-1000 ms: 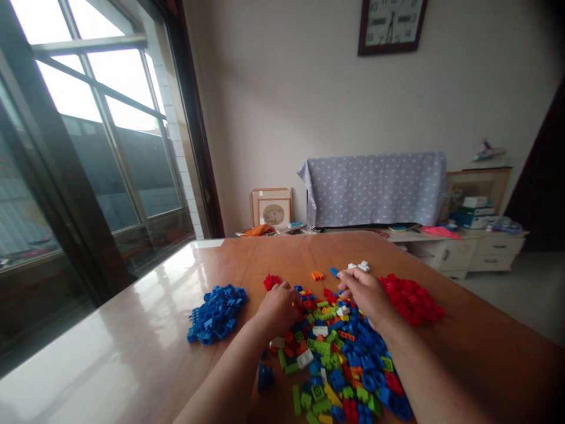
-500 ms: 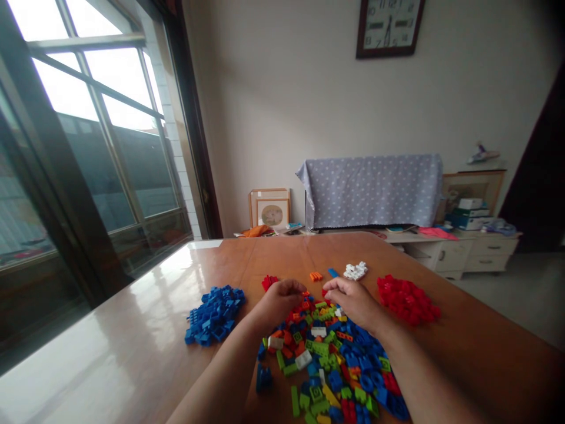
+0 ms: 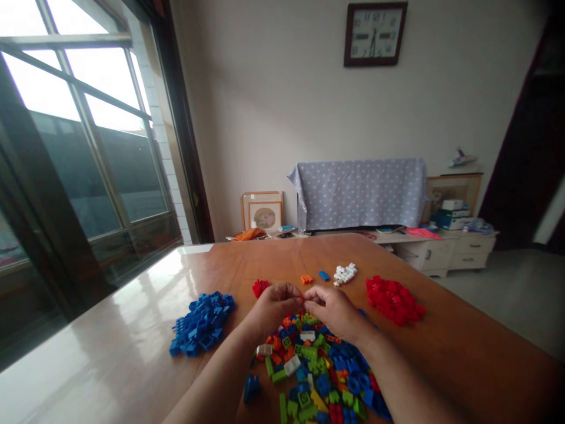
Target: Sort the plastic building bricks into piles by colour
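Note:
A mixed heap of small plastic bricks [image 3: 315, 368], blue, green, red, orange and white, lies on the wooden table [image 3: 441, 347] in front of me. My left hand [image 3: 271, 306] and my right hand [image 3: 333, 309] meet above the heap's far edge, fingertips pinched together on a small piece I cannot make out. Sorted piles surround them: blue bricks [image 3: 200, 323] at the left, red bricks [image 3: 392, 299] at the right, white bricks [image 3: 344, 273] beyond, a few orange bricks [image 3: 306, 279] and a small red cluster [image 3: 259, 287].
A single blue brick [image 3: 324, 275] lies by the orange ones. Past the table stand a low white cabinet [image 3: 441, 250], something under a dotted grey cloth [image 3: 357, 191], framed pictures [image 3: 262, 212], a wall clock [image 3: 374, 32] and a large window [image 3: 83, 147] on the left.
My right hand came back from near the white pile toward the middle, and both hands drew together until their fingertips meet. The camera shifted a little to the right.

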`<state>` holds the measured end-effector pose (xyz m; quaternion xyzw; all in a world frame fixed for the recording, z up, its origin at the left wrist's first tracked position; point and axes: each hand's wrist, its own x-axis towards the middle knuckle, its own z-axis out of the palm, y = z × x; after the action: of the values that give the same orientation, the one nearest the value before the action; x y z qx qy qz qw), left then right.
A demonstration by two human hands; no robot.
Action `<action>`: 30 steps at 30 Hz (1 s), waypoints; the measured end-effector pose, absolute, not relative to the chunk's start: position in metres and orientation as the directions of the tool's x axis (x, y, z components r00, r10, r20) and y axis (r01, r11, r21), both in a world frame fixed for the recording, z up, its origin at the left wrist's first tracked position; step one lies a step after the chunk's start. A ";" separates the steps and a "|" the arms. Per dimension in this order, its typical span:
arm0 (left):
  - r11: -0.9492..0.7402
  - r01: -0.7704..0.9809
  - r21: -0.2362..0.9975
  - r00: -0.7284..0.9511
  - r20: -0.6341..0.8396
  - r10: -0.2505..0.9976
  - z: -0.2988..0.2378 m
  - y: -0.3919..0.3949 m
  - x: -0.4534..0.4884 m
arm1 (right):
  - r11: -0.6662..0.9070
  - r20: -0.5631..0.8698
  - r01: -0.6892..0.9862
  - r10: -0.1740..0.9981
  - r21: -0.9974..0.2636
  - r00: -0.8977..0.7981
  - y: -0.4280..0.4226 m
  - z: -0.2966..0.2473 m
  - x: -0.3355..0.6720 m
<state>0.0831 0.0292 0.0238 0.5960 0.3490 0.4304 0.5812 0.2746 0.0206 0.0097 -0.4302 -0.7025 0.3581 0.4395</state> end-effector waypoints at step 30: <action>-0.352 0.004 0.936 -0.370 0.328 0.869 0.008 0.044 0.042 | 0.306 0.290 -0.019 0.917 -0.952 0.274 0.034 0.026 0.307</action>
<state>0.0423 0.0437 0.0084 0.4624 0.4723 0.6797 0.3180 0.3071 0.0345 0.0260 -0.4653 -0.4825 0.3611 0.6483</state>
